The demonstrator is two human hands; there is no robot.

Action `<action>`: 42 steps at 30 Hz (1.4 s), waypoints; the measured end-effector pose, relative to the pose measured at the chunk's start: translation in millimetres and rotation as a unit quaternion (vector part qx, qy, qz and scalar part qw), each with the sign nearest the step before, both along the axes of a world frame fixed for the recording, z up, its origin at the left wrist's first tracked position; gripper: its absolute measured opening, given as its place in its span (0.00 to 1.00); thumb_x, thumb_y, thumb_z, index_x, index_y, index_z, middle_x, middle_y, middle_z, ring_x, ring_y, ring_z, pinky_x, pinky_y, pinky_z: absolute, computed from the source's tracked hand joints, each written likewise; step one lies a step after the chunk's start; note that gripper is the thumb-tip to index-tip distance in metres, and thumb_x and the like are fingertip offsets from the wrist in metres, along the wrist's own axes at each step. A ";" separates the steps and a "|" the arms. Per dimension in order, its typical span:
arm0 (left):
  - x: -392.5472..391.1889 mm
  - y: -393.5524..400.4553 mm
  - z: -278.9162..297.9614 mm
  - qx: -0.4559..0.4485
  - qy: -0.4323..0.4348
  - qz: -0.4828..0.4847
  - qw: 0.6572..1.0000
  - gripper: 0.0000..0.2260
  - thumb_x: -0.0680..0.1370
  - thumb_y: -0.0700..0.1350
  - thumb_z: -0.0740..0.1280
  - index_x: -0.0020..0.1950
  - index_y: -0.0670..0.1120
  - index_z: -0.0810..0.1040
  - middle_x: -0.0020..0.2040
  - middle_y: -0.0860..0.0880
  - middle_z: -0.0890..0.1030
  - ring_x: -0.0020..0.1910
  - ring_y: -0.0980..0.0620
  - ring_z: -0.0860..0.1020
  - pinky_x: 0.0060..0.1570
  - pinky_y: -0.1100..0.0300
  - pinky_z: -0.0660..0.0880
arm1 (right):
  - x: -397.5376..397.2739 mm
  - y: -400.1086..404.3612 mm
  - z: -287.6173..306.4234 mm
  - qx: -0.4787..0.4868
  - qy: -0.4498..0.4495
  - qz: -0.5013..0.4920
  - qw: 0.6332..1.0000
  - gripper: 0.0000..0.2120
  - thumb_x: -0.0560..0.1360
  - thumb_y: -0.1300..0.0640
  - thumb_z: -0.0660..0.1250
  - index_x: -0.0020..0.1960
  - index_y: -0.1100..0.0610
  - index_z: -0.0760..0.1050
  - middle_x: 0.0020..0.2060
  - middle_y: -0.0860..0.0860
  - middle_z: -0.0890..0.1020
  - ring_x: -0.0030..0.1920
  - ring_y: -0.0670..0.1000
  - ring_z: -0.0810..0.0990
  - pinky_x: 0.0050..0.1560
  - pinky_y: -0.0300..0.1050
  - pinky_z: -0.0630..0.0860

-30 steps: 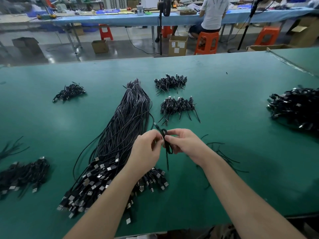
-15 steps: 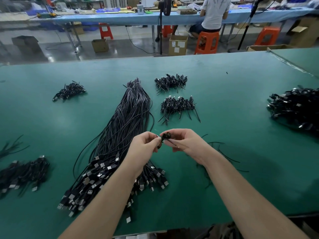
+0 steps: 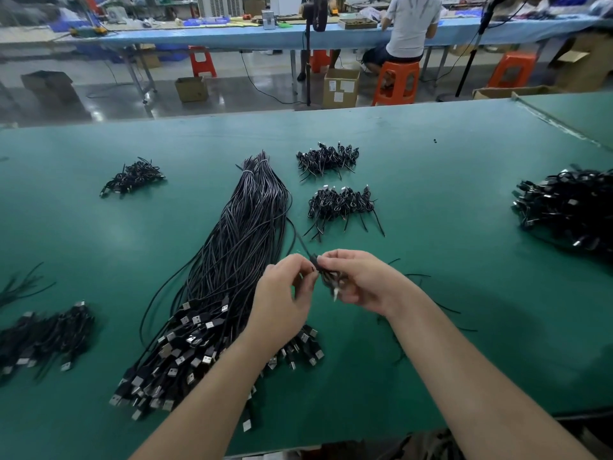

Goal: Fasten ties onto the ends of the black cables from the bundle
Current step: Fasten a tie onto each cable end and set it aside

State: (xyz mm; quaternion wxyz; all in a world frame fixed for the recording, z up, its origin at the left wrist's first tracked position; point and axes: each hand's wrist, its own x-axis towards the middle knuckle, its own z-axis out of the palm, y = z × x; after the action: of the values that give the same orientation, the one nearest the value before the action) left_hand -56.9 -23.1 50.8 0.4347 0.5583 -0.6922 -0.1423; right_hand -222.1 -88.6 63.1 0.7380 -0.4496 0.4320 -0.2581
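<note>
A long bundle of black cables (image 3: 238, 260) lies across the green table (image 3: 447, 194), its plug ends fanned toward me. Above it, my left hand (image 3: 282, 303) and my right hand (image 3: 361, 280) meet at a small coiled black cable (image 3: 328, 277). My right hand grips the coil, a metal plug tip showing below its fingers. My left hand pinches a thin black tie end that sticks up and to the left from the coil. Loose black ties (image 3: 428, 293) lie on the table under my right forearm.
Two heaps of tied cable coils (image 3: 338, 204) sit beyond my hands, another small heap (image 3: 132, 177) at far left, one (image 3: 43, 336) at near left, and a large pile (image 3: 564, 207) at the right edge. A seated person (image 3: 411, 24) works at a far blue table.
The coil has shifted slightly right into my right hand, and my left hand has pulled the tie end out up and to the left. The coil looks tighter than a second ago.
</note>
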 end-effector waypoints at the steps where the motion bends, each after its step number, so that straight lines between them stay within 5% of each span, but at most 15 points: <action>1: -1.1 1.7 0.1 -0.046 -0.040 -0.003 0.998 0.05 0.80 0.38 0.68 0.44 0.44 0.77 0.38 0.56 0.76 0.37 0.51 0.70 0.40 0.62 0.67 | 0.9 -0.2 0.1 0.040 -0.061 0.001 0.997 0.05 0.77 0.58 0.70 0.47 0.58 0.74 0.27 0.48 0.73 0.20 0.43 0.65 0.18 0.35 0.62; 4: -6.1 4.8 -0.3 -0.113 -0.089 -0.007 0.990 0.04 0.79 0.39 0.67 0.44 0.43 0.77 0.41 0.55 0.76 0.39 0.50 0.68 0.41 0.61 0.66 | 3.1 2.0 0.5 0.080 -0.152 -0.002 0.985 0.02 0.78 0.63 0.64 0.47 0.58 0.73 0.26 0.48 0.72 0.18 0.43 0.65 0.16 0.35 0.61; 8: -3.8 1.7 5.7 0.013 0.022 0.018 1.000 0.05 0.80 0.41 0.68 0.45 0.46 0.77 0.36 0.56 0.76 0.36 0.54 0.74 0.36 0.62 0.71 | 5.0 5.1 4.9 -0.035 -0.044 -0.028 0.998 0.04 0.80 0.63 0.66 0.51 0.57 0.79 0.31 0.51 0.76 0.23 0.46 0.70 0.22 0.37 0.67; 12: 6.7 -7.9 10.1 0.229 0.206 0.023 0.951 0.06 0.81 0.41 0.68 0.43 0.43 0.78 0.29 0.53 0.76 0.27 0.56 0.70 0.31 0.64 0.68 | -0.8 8.5 3.9 -0.296 0.121 0.008 0.947 0.24 0.77 0.71 0.67 0.63 0.44 0.80 0.59 0.47 0.77 0.40 0.43 0.77 0.38 0.39 0.76; 15: 14.1 -9.5 11.4 0.302 0.280 0.004 0.911 0.07 0.80 0.39 0.68 0.42 0.41 0.79 0.33 0.48 0.78 0.28 0.54 0.70 0.36 0.59 0.68 | -2.6 8.1 2.0 -0.389 0.151 0.047 0.908 0.18 0.76 0.67 0.71 0.61 0.49 0.82 0.68 0.40 0.74 0.50 0.41 0.79 0.39 0.32 0.71; 20: 16.5 -8.1 13.3 0.294 0.312 -0.010 0.903 0.05 0.80 0.39 0.69 0.44 0.41 0.79 0.31 0.53 0.78 0.28 0.55 0.69 0.34 0.63 0.67 | -3.1 3.9 0.9 -0.364 0.182 0.061 0.911 0.08 0.78 0.60 0.71 0.54 0.49 0.84 0.45 0.43 0.86 0.45 0.43 0.83 0.52 0.43 0.79; 23: 10.8 -6.8 10.0 0.272 0.311 0.002 0.911 0.06 0.80 0.39 0.69 0.44 0.41 0.78 0.31 0.51 0.77 0.28 0.54 0.68 0.31 0.63 0.66 | -2.2 3.3 3.0 -0.310 0.187 0.036 0.932 0.05 0.78 0.54 0.71 0.54 0.49 0.78 0.33 0.46 0.83 0.32 0.44 0.78 0.36 0.40 0.75; 25: 4.3 -5.5 6.5 0.219 0.257 0.023 0.941 0.06 0.80 0.40 0.69 0.43 0.42 0.78 0.32 0.50 0.76 0.29 0.54 0.68 0.30 0.62 0.66 | 0.0 3.7 5.1 -0.256 0.191 0.014 0.947 0.09 0.78 0.52 0.71 0.56 0.48 0.73 0.29 0.47 0.80 0.29 0.46 0.74 0.31 0.38 0.71; 28: -2.3 -1.4 0.4 0.012 0.013 0.038 0.999 0.07 0.79 0.38 0.68 0.42 0.45 0.77 0.34 0.54 0.77 0.32 0.53 0.71 0.38 0.59 0.69 | 6.4 5.9 7.4 -0.121 0.077 -0.023 0.989 0.07 0.80 0.57 0.69 0.54 0.53 0.71 0.30 0.50 0.78 0.29 0.49 0.73 0.29 0.41 0.71; 30: -0.6 -2.0 -4.1 -0.128 -0.145 0.026 0.981 0.06 0.78 0.36 0.68 0.43 0.44 0.79 0.38 0.53 0.78 0.34 0.50 0.70 0.43 0.54 0.68 | 8.3 8.4 9.0 -0.052 0.013 -0.031 0.998 0.02 0.81 0.60 0.66 0.50 0.54 0.75 0.31 0.52 0.77 0.28 0.48 0.71 0.28 0.41 0.71; 32: 1.4 -3.4 -9.1 -0.184 -0.207 0.016 0.961 0.04 0.78 0.36 0.68 0.44 0.43 0.79 0.39 0.52 0.79 0.33 0.49 0.71 0.44 0.53 0.68 | 9.4 11.2 7.3 -0.018 -0.008 -0.031 0.999 0.07 0.82 0.61 0.63 0.49 0.55 0.80 0.32 0.53 0.77 0.28 0.48 0.71 0.28 0.40 0.72; 34: 1.1 -2.5 -10.0 -0.150 -0.163 0.022 0.975 0.05 0.78 0.36 0.69 0.44 0.44 0.79 0.39 0.53 0.79 0.34 0.50 0.71 0.44 0.55 0.68 | 9.0 12.9 5.4 0.009 -0.033 -0.037 0.999 0.10 0.83 0.62 0.61 0.53 0.59 0.82 0.33 0.54 0.79 0.29 0.48 0.74 0.30 0.41 0.75; 37: 0.1 -1.4 -4.3 0.033 0.026 0.038 0.998 0.06 0.79 0.39 0.69 0.43 0.46 0.77 0.34 0.56 0.77 0.33 0.56 0.72 0.37 0.63 0.69 | 4.2 13.9 2.7 -0.014 -0.073 -0.021 0.997 0.11 0.83 0.64 0.61 0.60 0.65 0.80 0.38 0.56 0.82 0.33 0.49 0.79 0.37 0.43 0.81; 42: 12.2 -11.5 10.4 0.322 0.306 -0.021 0.896 0.07 0.80 0.39 0.68 0.42 0.42 0.78 0.32 0.50 0.77 0.27 0.55 0.69 0.33 0.63 0.67 | -2.7 11.8 1.8 -0.214 0.145 -0.004 0.966 0.05 0.77 0.59 0.73 0.53 0.53 0.84 0.45 0.55 0.83 0.38 0.46 0.78 0.44 0.40 0.78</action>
State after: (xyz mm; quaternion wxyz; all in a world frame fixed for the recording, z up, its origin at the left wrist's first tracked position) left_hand -44.7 -34.6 61.2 0.4180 0.5823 -0.4529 -0.5302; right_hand -224.9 -76.8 64.9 0.5528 -0.6279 0.4712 -0.2795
